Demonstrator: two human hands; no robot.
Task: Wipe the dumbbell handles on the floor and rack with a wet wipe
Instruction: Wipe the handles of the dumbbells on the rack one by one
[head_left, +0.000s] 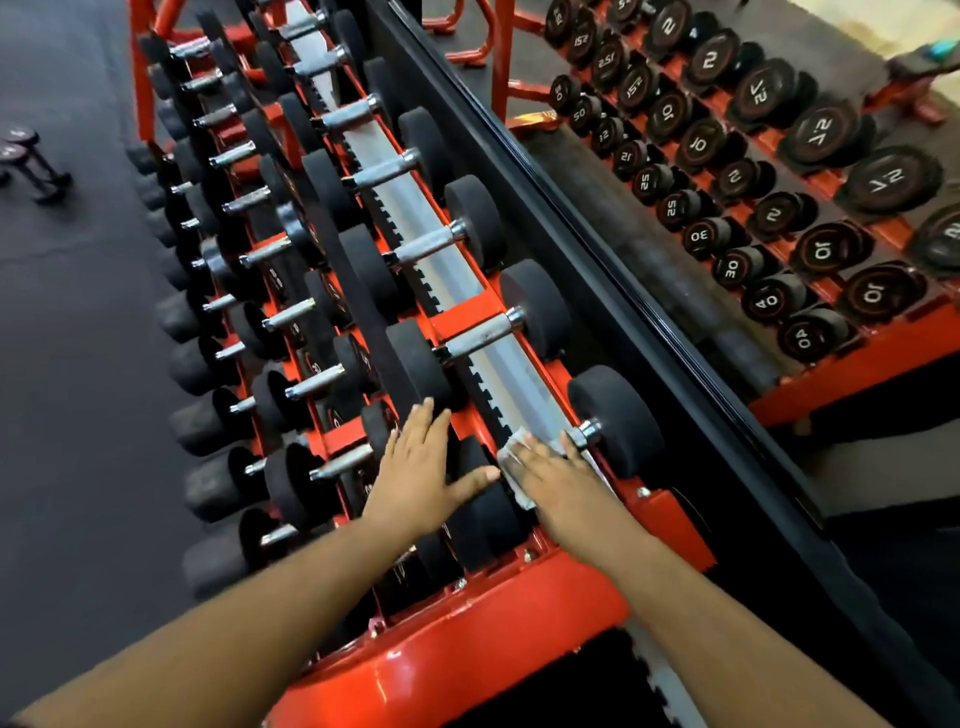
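Observation:
A red rack (483, 639) holds rows of black dumbbells with chrome handles. My right hand (558, 480) lies over the handle of the nearest top-row dumbbell (618, 421), with a white wet wipe (511, 457) under its fingers; the handle is mostly hidden by hand and wipe. My left hand (423, 470) rests flat, fingers spread, on the black head of that same dumbbell and the one beside it. The neighbouring handle (480, 335) is bare.
A mirror (779, 260) runs along the rack's right side and reflects the numbered dumbbell ends. Two small dumbbells (31, 166) lie on the black rubber floor (67, 364) at the far left. Lower rack tiers hold several more dumbbells.

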